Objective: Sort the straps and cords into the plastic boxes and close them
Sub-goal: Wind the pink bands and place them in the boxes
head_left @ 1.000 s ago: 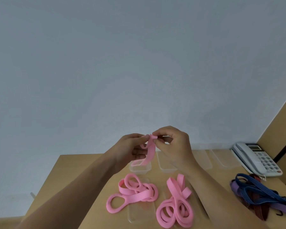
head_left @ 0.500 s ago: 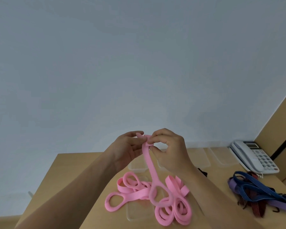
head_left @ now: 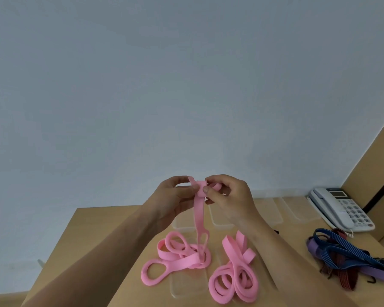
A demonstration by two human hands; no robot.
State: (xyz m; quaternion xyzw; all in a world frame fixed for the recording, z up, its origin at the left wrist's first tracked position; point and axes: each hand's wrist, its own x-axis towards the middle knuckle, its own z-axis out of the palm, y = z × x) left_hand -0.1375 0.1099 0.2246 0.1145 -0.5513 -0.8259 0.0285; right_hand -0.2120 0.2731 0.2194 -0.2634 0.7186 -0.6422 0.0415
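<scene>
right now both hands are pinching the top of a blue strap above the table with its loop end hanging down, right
Not quite: the strap is pink, not blue. In the head view the left hand and right hand both pinch the top of a pink strap above the table, its loop end hanging down. The blue cords lie untouched near the phone.

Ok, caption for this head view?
Both hands roll a pink strap above the desk, near clear boxes.
</scene>
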